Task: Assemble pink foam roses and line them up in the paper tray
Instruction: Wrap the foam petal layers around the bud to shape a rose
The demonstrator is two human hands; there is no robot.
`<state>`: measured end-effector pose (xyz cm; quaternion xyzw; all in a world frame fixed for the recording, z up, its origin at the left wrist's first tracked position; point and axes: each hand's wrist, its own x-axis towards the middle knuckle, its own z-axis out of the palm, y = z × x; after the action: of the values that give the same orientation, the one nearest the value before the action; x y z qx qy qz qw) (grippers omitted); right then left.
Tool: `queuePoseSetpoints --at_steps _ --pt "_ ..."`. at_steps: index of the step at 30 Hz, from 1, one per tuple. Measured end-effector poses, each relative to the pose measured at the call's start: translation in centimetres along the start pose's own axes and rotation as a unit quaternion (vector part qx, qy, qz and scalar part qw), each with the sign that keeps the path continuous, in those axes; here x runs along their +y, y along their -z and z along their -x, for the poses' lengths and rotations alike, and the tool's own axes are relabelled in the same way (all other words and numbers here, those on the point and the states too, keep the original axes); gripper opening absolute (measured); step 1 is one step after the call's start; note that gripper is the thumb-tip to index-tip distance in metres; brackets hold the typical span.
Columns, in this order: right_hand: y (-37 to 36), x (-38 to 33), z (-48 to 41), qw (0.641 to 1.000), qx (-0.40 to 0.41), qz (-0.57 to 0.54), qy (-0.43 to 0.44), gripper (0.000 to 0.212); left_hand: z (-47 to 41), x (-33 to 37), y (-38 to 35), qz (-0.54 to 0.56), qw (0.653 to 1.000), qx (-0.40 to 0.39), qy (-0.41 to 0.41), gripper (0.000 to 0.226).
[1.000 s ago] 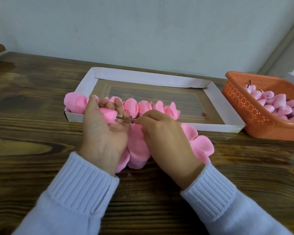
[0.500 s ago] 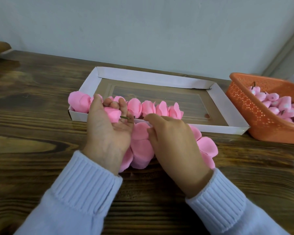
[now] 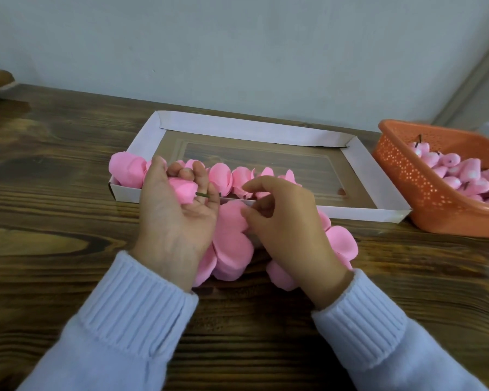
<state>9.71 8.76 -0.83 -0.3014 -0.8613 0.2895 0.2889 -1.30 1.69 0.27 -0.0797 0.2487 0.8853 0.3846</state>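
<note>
The left hand point(image 3: 178, 215) lies palm up, its grip clamped on a pink foam bud point(image 3: 182, 190). The bud's long axis runs sideways, with its green stem point(image 3: 202, 195) pointing toward the right hand point(image 3: 291, 224). The right grip is curled, thumb on the edge of the loose petal stack point(image 3: 232, 244) under both hands; I cannot tell whether it pinches a petal. Just beyond the grips, finished roses point(image 3: 223, 179) line the paper tray point(image 3: 266, 128) along its near wall, and open floor shows behind them. Well right of the grips, an orange basket point(image 3: 401, 176) of spare buds point(image 3: 463, 179) sits on the worktop point(image 3: 54, 198).
</note>
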Motion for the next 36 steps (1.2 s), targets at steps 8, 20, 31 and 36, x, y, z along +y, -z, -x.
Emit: queuePoseSetpoints --at_steps 8,20,31,36 --pt "0.8 -0.6 -0.1 0.998 -0.064 0.02 -0.001 0.017 0.2 0.0 0.0 0.017 1.0 -0.006 0.001 0.042" --pt "2.4 -0.3 -0.6 0.782 -0.036 -0.514 -0.35 0.021 0.9 -0.3 -0.3 0.004 0.998 -0.049 -0.025 0.059" --pt "2.3 -0.5 0.9 0.953 -0.024 -0.239 -0.184 0.029 2.1 -1.7 -0.6 -0.209 0.949 -0.169 -0.163 0.061" --pt "1.8 -0.6 0.8 0.883 0.046 -0.413 -0.216 0.037 2.7 -2.4 -0.5 -0.319 0.892 -0.181 -0.263 0.049"
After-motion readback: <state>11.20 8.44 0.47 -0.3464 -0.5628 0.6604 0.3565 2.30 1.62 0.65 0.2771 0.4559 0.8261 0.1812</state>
